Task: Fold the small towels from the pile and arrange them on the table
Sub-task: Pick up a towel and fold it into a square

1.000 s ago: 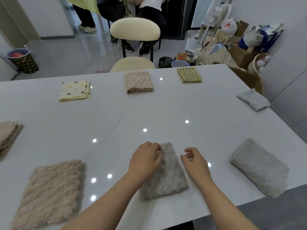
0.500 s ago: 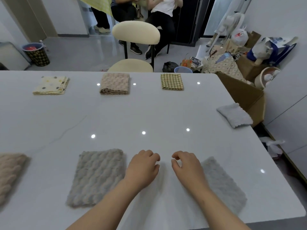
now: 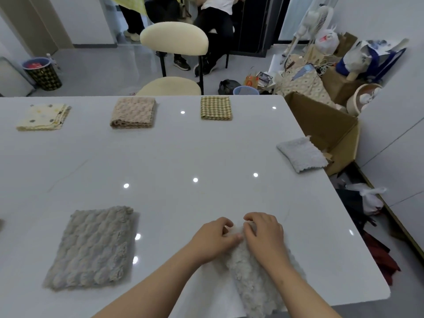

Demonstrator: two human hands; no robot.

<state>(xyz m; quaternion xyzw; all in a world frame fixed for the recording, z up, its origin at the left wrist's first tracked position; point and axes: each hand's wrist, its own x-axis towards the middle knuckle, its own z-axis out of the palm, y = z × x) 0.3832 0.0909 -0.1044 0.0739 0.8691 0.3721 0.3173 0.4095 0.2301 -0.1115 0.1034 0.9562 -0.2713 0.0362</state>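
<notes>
item 1 — cream towel (image 3: 254, 278): fluffy, lies on the white table (image 3: 183, 152) at its near edge, toward the right corner, with its long side running away from me. my forearms cover part of it.

item 2, my left hand (image 3: 214, 238): fingers curled, thumb forward, pinching the far end of the cream towel from the left side.

item 3, my right hand (image 3: 263, 235): fingers curled over the same far end, gripping it from the right. the two hands sit just beside each other, knuckles nearly meeting.

item 4, grey towel (image 3: 91, 247): folded to a thick rectangle, flat on the table to the left of my hands and well apart from them.

item 5, far row, left to right — spotted towel (image 3: 42, 117), beige towel (image 3: 133, 112), checked towel (image 3: 216, 108): each folded, each lying apart from the next along the table's far edge.

item 6, pale grey towel (image 3: 301, 154): folded, at the table's right edge, just beside an open cardboard box (image 3: 325, 125) that stands on the floor.

item 7, beyond the table: a cream chair (image 3: 174, 37) stands at the far edge, a patterned bin (image 3: 43, 73) is on the floor at far left, and the legs of people (image 3: 215, 31) show behind the chair.
</notes>
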